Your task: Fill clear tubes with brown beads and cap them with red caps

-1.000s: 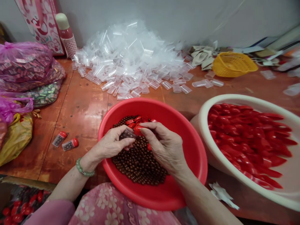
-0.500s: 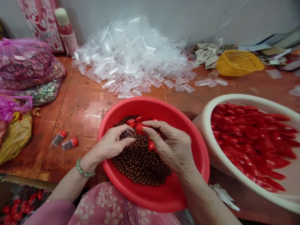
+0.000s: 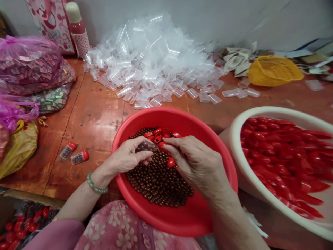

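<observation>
Capping looks like the step in hand, judging by the hands. Clock directions are from the middle of the red basin (image 3: 179,121).

Left hand (image 3: 127,155): fingers closed lightly round a clear tube (image 3: 145,146) with dark content, tilted, over the basin's 10 o'clock side. Right hand (image 3: 200,161): thumb and index pinched on a red cap (image 3: 161,146), just beside the tube's mouth. Can't tell if the two touch. Next move probably calls for squaring the cap to the mouth and pressing it on, tube kept level enough not to spill.

Brown beads (image 3: 161,189) cover the middle of the basin; loose red caps (image 3: 157,139) lie at its 11, under and behind the fingers.

Worktop (image 3: 96,128): reddish-brown, worn, seams showing. At 9, two capped tubes (image 3: 80,157) lie flat, near each other. At 3, a white basin (image 3: 234,137) of red plastic pieces (image 3: 283,163). At 12, a big heap of clear tubes (image 3: 156,62) against the grey wall (image 3: 234,21). At 1, crumpled cloth (image 3: 236,61), then a yellow basket (image 3: 275,71). At 10, purple bags (image 3: 31,62) of small packets. At 11, a bottle (image 3: 78,33) beside a patterned bag (image 3: 56,26). At 8, below worktop level, a box holds red-capped tubes (image 3: 23,225).
</observation>
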### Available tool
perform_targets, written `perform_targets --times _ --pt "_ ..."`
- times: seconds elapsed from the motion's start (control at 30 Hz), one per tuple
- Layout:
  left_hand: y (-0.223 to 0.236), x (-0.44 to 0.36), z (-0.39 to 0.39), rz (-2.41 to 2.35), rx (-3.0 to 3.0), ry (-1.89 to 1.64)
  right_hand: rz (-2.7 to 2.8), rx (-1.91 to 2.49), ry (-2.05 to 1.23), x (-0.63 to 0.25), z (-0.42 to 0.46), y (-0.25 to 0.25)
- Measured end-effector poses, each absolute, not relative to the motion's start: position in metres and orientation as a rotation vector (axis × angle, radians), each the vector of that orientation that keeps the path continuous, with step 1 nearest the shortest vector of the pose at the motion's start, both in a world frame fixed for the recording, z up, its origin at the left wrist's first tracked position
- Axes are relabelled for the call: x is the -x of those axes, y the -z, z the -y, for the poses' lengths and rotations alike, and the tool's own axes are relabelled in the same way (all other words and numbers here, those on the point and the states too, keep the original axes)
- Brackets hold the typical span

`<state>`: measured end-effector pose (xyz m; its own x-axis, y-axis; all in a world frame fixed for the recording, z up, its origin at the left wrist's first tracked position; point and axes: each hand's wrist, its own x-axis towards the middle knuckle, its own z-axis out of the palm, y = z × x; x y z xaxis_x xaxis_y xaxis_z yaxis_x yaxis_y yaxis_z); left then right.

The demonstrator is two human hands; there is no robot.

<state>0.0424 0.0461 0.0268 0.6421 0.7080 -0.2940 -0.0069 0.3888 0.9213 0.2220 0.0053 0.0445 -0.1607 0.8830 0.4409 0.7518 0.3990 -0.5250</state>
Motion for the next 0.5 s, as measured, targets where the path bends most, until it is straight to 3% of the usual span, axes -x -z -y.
perform_targets --times 0.2,0.5 --pt "-0.0300 -0.0390 -0.0488 -0.732 -0.980 -0.528 1.858 1.436 -0.330 -0.2248 -0.0074 -0.0500" --pt "-0.0248 -0.0345 -0.0514 -0.535 -0.776 -0.556 1.257 1.449 -0.867 -0.2197 -0.0145 -0.0443"
